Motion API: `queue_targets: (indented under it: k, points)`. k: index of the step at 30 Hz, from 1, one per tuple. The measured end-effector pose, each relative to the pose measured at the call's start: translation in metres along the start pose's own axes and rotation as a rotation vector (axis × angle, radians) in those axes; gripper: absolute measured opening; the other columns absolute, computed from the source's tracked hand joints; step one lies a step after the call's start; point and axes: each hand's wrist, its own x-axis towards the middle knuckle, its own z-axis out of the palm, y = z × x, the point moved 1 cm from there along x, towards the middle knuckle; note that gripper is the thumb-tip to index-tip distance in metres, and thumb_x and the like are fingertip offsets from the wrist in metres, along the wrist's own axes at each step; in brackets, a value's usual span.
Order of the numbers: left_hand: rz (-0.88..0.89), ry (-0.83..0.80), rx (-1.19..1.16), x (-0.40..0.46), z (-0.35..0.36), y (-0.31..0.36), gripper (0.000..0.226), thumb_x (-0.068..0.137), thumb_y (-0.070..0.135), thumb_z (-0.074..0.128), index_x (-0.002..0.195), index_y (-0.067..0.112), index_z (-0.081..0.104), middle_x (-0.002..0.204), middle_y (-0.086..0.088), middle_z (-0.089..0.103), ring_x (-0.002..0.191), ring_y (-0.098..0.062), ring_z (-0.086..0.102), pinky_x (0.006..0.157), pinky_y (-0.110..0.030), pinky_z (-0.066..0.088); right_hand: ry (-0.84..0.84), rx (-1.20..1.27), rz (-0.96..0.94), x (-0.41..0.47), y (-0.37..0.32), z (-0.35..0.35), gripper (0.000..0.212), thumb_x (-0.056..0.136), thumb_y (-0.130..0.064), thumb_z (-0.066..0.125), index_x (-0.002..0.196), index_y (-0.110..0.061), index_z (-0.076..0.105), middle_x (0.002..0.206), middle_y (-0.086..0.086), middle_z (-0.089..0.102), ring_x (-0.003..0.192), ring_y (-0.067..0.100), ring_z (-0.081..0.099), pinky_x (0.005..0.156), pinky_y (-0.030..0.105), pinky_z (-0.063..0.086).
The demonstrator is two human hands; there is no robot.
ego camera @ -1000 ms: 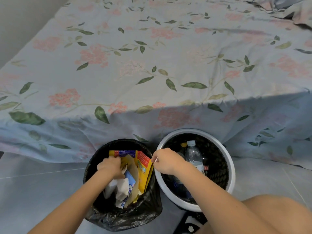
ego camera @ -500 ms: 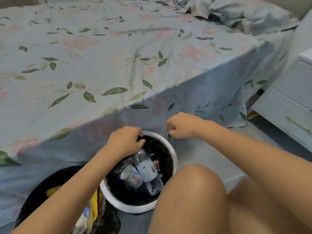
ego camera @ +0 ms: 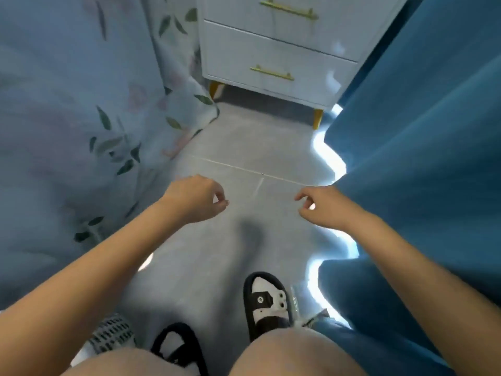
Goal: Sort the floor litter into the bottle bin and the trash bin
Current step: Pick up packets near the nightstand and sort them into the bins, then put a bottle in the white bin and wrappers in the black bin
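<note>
Floral bedsheet [ego camera: 81, 109], pale blue with green leaves and pink blossoms, hangs down the whole left side and ends in folds on the grey tiled floor [ego camera: 244, 147]. Low at the left edge, a white perforated plastic bin [ego camera: 113, 333] shows only a piece of its wall, partly hidden behind the left forearm; which of the two bins it is cannot be told from this piece. The left hand [ego camera: 193, 198] hangs in the air above the floor, fingers curled loosely with thumb and forefinger nearly meeting, and nothing is held in them. Below it, a black-strapped sandal [ego camera: 176, 346] and, further right, a black and white shoe [ego camera: 267, 302] stand on the tiles, with two bare knees at the bottom edge. At the top centre stands a white two-drawer nightstand [ego camera: 279, 50] with gold bar handles and yellow legs. Just right of the shoe, against the curtain's hem, lies something clear and crumpled, perhaps a plastic bottle [ego camera: 296, 308]; it is too blurred to be sure. The right hand [ego camera: 324, 206] also hovers empty, fingers bent inward and a little apart, close beside the teal curtain [ego camera: 420, 158] that fills the right side, bright light leaking under its edge.
</note>
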Motion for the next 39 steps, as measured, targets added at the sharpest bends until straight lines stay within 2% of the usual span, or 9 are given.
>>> queue_targets:
  k: [4,8,15,20,24,27,30,34,39]
  points:
    - [0.151,-0.174,0.002,0.05,0.051,0.039,0.026,0.09,0.046,0.05,0.103,0.032,0.068,0.107,0.007,0.067,0.107,-0.021,0.059,0.087,-0.032,0.049,-0.045,0.147,0.244,-0.016,0.089,0.048,0.03,0.088,-0.017,0.053,0.115,-0.024,0.062,0.096,-0.005,0.065,0.098,0.016,0.059,0.077,0.022,0.04]
    - [0.262,-0.322,0.0,0.064,0.096,0.072,0.024,0.091,0.042,0.049,0.106,0.032,0.065,0.111,0.008,0.065,0.106,-0.018,0.058,0.087,-0.032,0.048,-0.153,0.252,0.336,-0.043,0.136,0.119,0.026,0.084,-0.011,0.059,0.106,-0.023,0.063,0.09,-0.006,0.066,0.078,0.01,0.057,0.061,0.005,0.037]
    - [0.315,-0.373,0.041,0.055,0.135,0.083,0.025,0.092,0.031,0.046,0.109,0.031,0.064,0.118,0.003,0.064,0.109,-0.023,0.06,0.085,-0.03,0.048,-0.314,0.124,0.414,-0.063,0.145,0.235,0.086,0.065,-0.039,0.076,0.14,-0.021,0.038,0.139,0.001,0.042,0.125,0.022,0.041,0.099,0.033,0.043]
    - [0.299,-0.327,-0.013,0.048,0.13,0.08,0.026,0.093,0.028,0.045,0.111,0.03,0.064,0.118,0.002,0.063,0.108,-0.024,0.059,0.086,-0.032,0.049,-0.211,-0.192,0.394,-0.058,0.129,0.269,0.113,0.052,-0.064,0.077,0.143,-0.026,0.021,0.135,0.003,0.032,0.119,0.026,0.037,0.091,0.043,0.047]
    - [0.262,-0.274,-0.069,0.045,0.12,0.072,0.027,0.093,0.028,0.045,0.112,0.029,0.063,0.118,0.004,0.063,0.108,-0.022,0.059,0.088,-0.032,0.048,-0.135,-0.228,0.31,-0.06,0.131,0.28,0.092,0.057,-0.053,0.081,0.135,-0.033,0.038,0.132,-0.005,0.044,0.111,0.022,0.047,0.081,0.036,0.049]
    - [0.235,-0.275,-0.087,0.043,0.115,0.069,0.029,0.094,0.029,0.043,0.115,0.029,0.062,0.12,0.004,0.061,0.11,-0.021,0.057,0.086,-0.031,0.045,0.002,-0.218,0.221,-0.064,0.136,0.286,0.051,0.054,-0.03,0.084,0.101,-0.033,0.064,0.108,-0.012,0.065,0.084,0.017,0.063,0.06,0.028,0.048]
    - [0.215,-0.267,-0.102,0.041,0.111,0.064,0.028,0.094,0.029,0.042,0.115,0.028,0.061,0.119,0.003,0.061,0.108,-0.022,0.057,0.083,-0.03,0.044,-0.036,-0.192,0.26,-0.063,0.14,0.284,0.028,0.074,-0.016,0.062,0.1,-0.028,0.061,0.104,-0.008,0.067,0.091,0.02,0.061,0.065,0.028,0.037]
    - [0.184,-0.263,-0.096,0.034,0.103,0.048,0.026,0.094,0.032,0.043,0.114,0.029,0.061,0.119,0.003,0.061,0.109,-0.023,0.057,0.086,-0.031,0.047,-0.066,-0.244,0.25,-0.053,0.146,0.275,0.035,0.083,-0.018,0.052,0.115,-0.031,0.059,0.107,-0.005,0.068,0.102,0.02,0.062,0.08,0.031,0.045]
    - [0.122,-0.232,-0.198,0.024,0.103,0.038,0.026,0.093,0.03,0.047,0.112,0.027,0.063,0.114,0.004,0.065,0.108,-0.02,0.059,0.088,-0.032,0.049,0.076,-0.056,0.23,-0.026,0.134,0.232,0.005,0.086,-0.022,0.055,0.091,-0.023,0.057,0.091,0.001,0.068,0.083,0.023,0.064,0.063,0.031,0.046]
